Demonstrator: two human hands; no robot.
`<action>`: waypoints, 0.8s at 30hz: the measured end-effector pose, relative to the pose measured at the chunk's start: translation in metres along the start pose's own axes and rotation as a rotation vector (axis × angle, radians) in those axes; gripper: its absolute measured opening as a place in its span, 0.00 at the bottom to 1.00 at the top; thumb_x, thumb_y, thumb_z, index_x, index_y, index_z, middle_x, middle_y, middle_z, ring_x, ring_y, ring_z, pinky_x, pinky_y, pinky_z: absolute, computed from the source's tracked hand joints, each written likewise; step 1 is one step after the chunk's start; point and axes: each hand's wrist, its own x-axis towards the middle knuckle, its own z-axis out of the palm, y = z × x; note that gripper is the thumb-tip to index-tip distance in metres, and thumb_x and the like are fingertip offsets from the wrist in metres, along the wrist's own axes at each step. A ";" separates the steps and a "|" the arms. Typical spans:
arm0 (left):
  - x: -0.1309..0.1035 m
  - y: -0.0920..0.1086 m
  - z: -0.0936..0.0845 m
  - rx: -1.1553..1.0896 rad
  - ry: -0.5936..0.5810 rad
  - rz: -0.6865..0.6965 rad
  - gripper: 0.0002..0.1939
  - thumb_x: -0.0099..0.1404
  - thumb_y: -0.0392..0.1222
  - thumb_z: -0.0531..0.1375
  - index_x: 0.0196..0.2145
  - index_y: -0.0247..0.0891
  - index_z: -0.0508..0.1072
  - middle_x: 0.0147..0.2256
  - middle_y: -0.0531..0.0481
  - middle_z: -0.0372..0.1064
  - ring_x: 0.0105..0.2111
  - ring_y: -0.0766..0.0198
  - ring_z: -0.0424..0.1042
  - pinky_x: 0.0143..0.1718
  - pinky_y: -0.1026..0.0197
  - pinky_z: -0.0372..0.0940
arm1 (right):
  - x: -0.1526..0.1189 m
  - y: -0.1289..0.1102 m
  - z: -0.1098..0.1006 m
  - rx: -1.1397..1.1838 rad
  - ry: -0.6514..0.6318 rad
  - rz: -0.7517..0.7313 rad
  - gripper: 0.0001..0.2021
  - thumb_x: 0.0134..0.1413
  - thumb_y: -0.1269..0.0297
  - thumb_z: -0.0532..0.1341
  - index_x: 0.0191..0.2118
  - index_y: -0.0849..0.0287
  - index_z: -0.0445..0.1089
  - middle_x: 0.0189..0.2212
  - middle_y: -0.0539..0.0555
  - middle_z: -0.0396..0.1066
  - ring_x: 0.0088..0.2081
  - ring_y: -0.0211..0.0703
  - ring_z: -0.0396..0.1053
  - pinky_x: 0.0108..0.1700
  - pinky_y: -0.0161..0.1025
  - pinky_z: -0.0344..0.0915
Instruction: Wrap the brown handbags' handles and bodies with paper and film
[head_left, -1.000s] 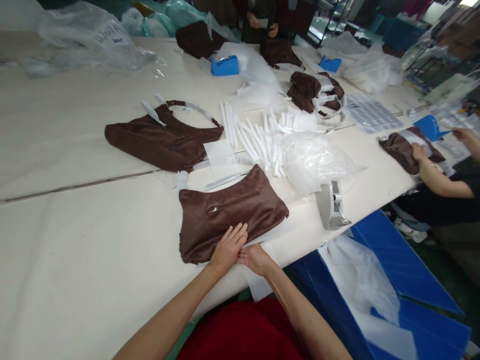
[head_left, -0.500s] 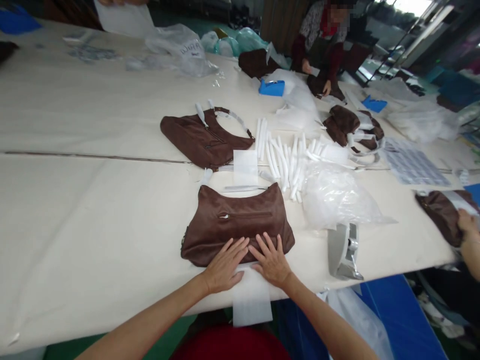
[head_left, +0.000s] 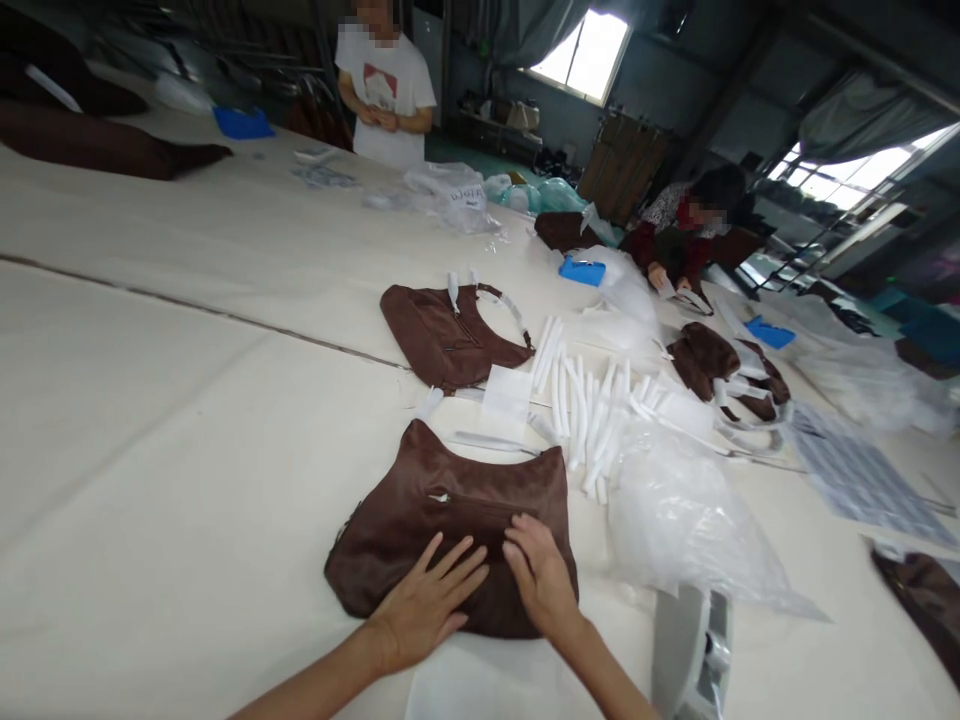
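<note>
Brown bags: one near brown bag point(head_left: 457, 590), one second bag point(head_left: 431, 335) just beyond it, one folded bag point(head_left: 701, 360) with white wrapping at right; more brown pieces farther off, partly cut off or hidden. Three blue dispensers point(head_left: 582, 271), one grey dispenser point(head_left: 679, 650). White rolls point(head_left: 577, 410): many, overlapping, exact count unclear. One large clear plastic bag point(head_left: 690, 510) beside them.

Hands: two, apart from each other, both on the near brown bag, neither clamped on it. Left hand point(head_left: 424, 608) open, fingers spread across the front below the zipper. Right hand point(head_left: 541, 580) half open, fingers bent and closer together, touching the bag's right part.

Near brown bag lies flat close to the wearer on a pale worktop point(head_left: 187, 450) with a dark seam across. Workshop behind: one person in a white T-shirt point(head_left: 386, 90), another bending over the far side, bright windows point(head_left: 585, 55), dim walls.
</note>
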 end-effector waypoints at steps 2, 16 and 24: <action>0.000 -0.001 -0.002 -0.003 -0.002 -0.005 0.35 0.68 0.44 0.57 0.69 0.47 0.50 0.68 0.49 0.52 0.69 0.55 0.45 0.69 0.40 0.33 | 0.059 0.000 -0.021 0.100 0.123 0.147 0.20 0.68 0.57 0.49 0.52 0.58 0.72 0.56 0.61 0.71 0.58 0.49 0.67 0.63 0.48 0.59; -0.002 -0.004 -0.012 -0.178 -0.046 -0.001 0.36 0.67 0.40 0.56 0.69 0.45 0.49 0.68 0.49 0.51 0.68 0.54 0.48 0.70 0.41 0.35 | 0.245 0.018 -0.023 0.129 0.064 0.616 0.20 0.48 0.62 0.64 0.47 0.63 0.67 0.47 0.66 0.74 0.50 0.58 0.71 0.53 0.54 0.64; 0.002 -0.003 -0.017 -0.336 -0.050 -0.044 0.37 0.67 0.40 0.58 0.69 0.48 0.49 0.66 0.49 0.56 0.67 0.54 0.51 0.69 0.40 0.37 | 0.175 0.000 -0.037 0.470 -0.074 0.132 0.15 0.56 0.55 0.60 0.41 0.61 0.75 0.39 0.55 0.78 0.42 0.48 0.75 0.50 0.43 0.70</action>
